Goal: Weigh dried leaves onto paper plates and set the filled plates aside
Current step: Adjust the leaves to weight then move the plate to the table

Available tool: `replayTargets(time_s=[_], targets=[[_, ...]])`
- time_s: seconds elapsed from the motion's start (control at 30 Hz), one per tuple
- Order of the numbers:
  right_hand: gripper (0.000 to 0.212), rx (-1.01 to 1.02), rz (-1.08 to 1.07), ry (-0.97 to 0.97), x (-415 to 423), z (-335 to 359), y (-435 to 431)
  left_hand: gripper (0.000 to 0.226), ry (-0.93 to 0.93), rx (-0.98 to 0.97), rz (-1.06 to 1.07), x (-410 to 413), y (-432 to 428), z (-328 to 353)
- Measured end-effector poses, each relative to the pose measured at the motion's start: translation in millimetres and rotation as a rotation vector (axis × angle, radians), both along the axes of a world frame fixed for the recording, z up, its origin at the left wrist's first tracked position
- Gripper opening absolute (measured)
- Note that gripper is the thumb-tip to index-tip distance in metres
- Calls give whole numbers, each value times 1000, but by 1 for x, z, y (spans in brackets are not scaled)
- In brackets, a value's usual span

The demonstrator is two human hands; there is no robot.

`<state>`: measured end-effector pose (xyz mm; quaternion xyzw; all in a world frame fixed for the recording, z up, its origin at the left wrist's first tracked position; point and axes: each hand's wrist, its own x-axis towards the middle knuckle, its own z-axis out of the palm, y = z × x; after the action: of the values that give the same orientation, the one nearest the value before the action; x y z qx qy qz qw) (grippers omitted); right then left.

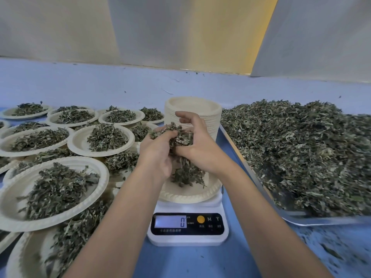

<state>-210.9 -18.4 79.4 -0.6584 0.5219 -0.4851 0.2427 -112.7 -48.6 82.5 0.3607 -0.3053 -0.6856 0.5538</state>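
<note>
The job looks well under way but far from over. A crowd of filled round cream paper plates (14,201) covers the left of the blue surface (236,257), overlapping and in places resting on one another. To the right, the shallow metal tray (321,221) holds a deep heap of loose leaves. The tall stack of empty cream plates (192,106) behind the scale suggests many portions to come.

The current portion has barely begun. The left hand (158,157) and right hand (200,151) together grip a clump of dried grey-green leaves (176,137) above the cream paper plate (186,197) on the white digital kitchen scale (186,239). The fingers (185,116) of both hands are curled round the clump. A tuft hangs down towards the plate, though whether it rests there cannot be told. The display reads 0.

Room is tight. The tray's rim lies just beside the scale on the right, and filled plates crowd close on the left. Setting this plate aside will likely mean resting it on others or reaching to the bare strip of surface along the far wall. The near surface right of the scale is open.
</note>
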Motion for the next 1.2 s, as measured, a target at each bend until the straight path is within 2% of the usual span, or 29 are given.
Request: replayTargets(time_s=[0.23,0.37,0.5,0.6,0.8,0.9,1.03,1.2], targets=[[74,68,-47,44,-11,1,0,30,44,27,75,14,-9,7],[68,117,-31,74,-10,0,0,34,73,42,22,21,-13,14],[60,161,5,-83,-4,1,0,18,109,29,-22,21,-13,17],[47,188,-4,-119,-7,4,2,18,103,37,-26,21,-15,16],[36,74,-116,-151,-8,7,2,24,110,65,-38,21,-15,14],[37,1,-96,-209,-2,6,1,28,105,66,-47,18,-14,13],[39,-51,-65,-167,3,6,1,43,61,25,-53,13,-11,12],[31,-121,-37,-170,5,8,3,42,12,-8,-56,8,-9,11]])
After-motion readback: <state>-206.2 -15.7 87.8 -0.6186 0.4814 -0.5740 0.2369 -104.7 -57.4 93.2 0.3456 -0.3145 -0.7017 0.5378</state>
